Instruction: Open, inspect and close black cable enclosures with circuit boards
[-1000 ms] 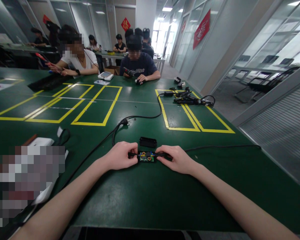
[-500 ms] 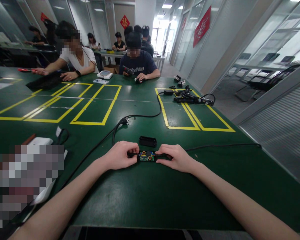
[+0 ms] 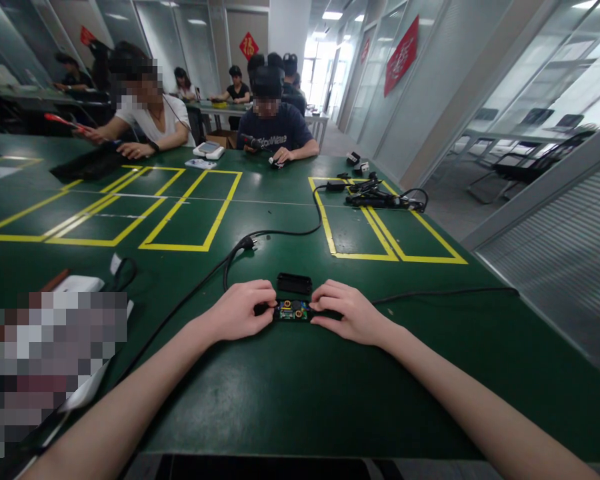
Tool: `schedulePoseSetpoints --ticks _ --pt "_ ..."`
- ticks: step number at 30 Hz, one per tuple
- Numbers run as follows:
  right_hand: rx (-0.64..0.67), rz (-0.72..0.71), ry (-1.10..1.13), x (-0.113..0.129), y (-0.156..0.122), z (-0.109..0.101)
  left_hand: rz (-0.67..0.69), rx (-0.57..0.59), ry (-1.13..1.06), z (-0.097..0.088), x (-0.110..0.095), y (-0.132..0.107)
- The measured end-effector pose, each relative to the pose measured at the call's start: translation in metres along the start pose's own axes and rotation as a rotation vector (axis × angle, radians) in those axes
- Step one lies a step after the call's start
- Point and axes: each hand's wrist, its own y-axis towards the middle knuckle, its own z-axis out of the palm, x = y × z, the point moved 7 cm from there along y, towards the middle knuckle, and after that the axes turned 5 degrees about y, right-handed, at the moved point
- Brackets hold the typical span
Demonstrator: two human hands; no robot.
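Observation:
An opened black power adapter (image 3: 293,311) lies on the green table in front of me, its circuit board and two copper-wound coils showing. My left hand (image 3: 245,309) is closed on its left end, where a cable goes in. At the opposite end, my right hand (image 3: 353,313) pinches the adapter's edge, with a black cable (image 3: 440,292) running out to the right from under the palm. The exact fingertip contact is partly hidden on both sides. Just behind the board rests the black cover half (image 3: 294,283), hollow side up.
A black cord with a plug (image 3: 249,243) crosses the table on the left. Several black adapters and cables (image 3: 380,197) lie at the back right, among yellow tape outlines (image 3: 365,256). Partly blurred white items (image 3: 80,283) stand at left. Two people (image 3: 275,127) work across the table.
Both hands keep their grip on the adapter, with hardly any movement. Across the table at left, a person's hand has raised a red tool slightly.

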Motion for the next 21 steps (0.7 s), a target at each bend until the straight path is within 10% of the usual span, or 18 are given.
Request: schedulePoseSetpoints --ticks 21 --pt "-0.03 0.107 0.217 -0.0048 0.0019 -0.0034 -0.158 0.003 -0.135 0.0058 0.0049 0.0059"
